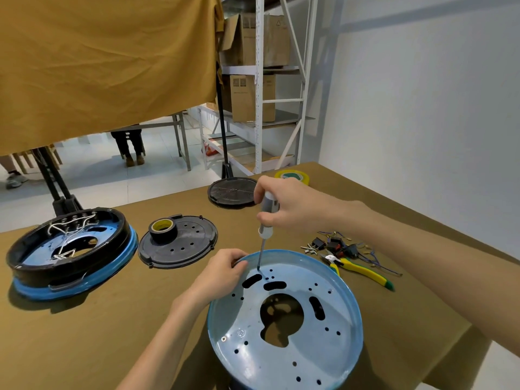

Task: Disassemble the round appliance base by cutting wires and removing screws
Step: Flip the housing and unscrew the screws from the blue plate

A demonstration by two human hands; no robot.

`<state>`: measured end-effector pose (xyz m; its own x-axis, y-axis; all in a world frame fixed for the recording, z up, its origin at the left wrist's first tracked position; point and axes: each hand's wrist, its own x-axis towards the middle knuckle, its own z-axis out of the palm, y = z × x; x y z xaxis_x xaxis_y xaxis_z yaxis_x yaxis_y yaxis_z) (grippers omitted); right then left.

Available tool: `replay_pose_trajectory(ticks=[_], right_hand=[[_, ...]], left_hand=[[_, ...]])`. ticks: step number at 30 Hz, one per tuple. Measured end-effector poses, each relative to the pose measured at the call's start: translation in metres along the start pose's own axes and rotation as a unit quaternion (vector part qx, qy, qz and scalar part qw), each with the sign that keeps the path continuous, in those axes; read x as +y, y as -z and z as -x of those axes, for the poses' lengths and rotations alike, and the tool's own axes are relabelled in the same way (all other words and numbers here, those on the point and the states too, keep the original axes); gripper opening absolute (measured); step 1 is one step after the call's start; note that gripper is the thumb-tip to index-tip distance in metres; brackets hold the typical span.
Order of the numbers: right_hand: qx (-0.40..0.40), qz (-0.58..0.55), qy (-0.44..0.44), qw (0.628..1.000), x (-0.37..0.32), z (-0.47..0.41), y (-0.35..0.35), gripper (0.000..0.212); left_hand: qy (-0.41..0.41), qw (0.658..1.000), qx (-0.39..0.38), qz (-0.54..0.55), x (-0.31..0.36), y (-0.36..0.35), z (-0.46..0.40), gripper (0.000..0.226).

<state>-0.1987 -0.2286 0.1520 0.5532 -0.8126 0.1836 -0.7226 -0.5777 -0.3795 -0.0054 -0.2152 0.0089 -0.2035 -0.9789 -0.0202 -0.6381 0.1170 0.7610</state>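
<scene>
Head view:
Base: we see the blue round base (pixel 284 319) on the worktop (pixel 112 319), nearest us.
Right hand (pixel 284 205): fingers wrapped round the screwdriver (pixel 264 235), near upright, tip at the base's far-left rim.
Left hand (pixel 222 273): fingers pinch that rim beside the tip.

hidden: slim metal screwdriver tip (pixel 258 268) — whatever it meets is too small to tell | cut off: round pale-blue metal base (pixel 284 322) — near rim past bottom edge
</scene>
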Motion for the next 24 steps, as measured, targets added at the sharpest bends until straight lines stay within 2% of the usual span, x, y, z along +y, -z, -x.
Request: replay_pose_trajectory(ticks=[3,7,8,10,13,14,16,18,19,22,24], right_hand=[[-0.028,-0.035,-0.002,0.999,-0.001,0.004,0.004,0.033],[0.07,0.108,0.009,0.992,-0.003,0.004,-0.009,0.032],[0.079,0.109,0.009,0.991,-0.003,0.004,-0.01,0.03],[0.048,0.041,0.005,0.998,-0.004,0.002,-0.008,0.026],[-0.037,-0.042,-0.003,0.998,-0.007,0.003,0.001,0.038],[-0.042,-0.026,-0.003,0.999,-0.009,0.002,0.002,0.038],[0.005,0.085,-0.004,0.996,-0.012,-0.001,0.0,0.029],[0.07,0.208,-0.017,0.975,-0.016,-0.006,-0.004,0.04],[0.077,0.223,-0.02,0.971,-0.017,-0.008,-0.005,0.039],[-0.011,0.085,-0.007,0.996,-0.019,-0.01,0.003,0.016],[-0.081,0.023,-0.013,0.996,-0.022,-0.009,0.012,0.034]], left_hand=[[-0.007,0.999,0.032,-0.041,-0.003,-0.005,0.0,0.021],[-0.01,0.998,0.041,-0.047,-0.005,-0.006,0.001,0.021],[-0.012,0.998,0.043,-0.046,-0.006,-0.007,0.001,0.021],[-0.02,0.998,0.049,-0.036,-0.008,-0.007,0.001,0.023],[-0.03,0.998,0.046,-0.021,-0.009,-0.008,0.002,0.025],[-0.033,0.998,0.044,-0.02,-0.009,-0.008,0.002,0.025],[-0.037,0.998,0.045,-0.023,-0.009,-0.008,0.002,0.025],[-0.038,0.998,0.047,-0.029,-0.009,-0.008,0.002,0.025],[-0.037,0.998,0.048,-0.032,-0.009,-0.008,0.003,0.024],[-0.04,0.997,0.048,-0.045,-0.01,-0.009,0.001,0.023],[-0.038,0.997,0.041,-0.057,-0.009,-0.009,0.0,0.023]])
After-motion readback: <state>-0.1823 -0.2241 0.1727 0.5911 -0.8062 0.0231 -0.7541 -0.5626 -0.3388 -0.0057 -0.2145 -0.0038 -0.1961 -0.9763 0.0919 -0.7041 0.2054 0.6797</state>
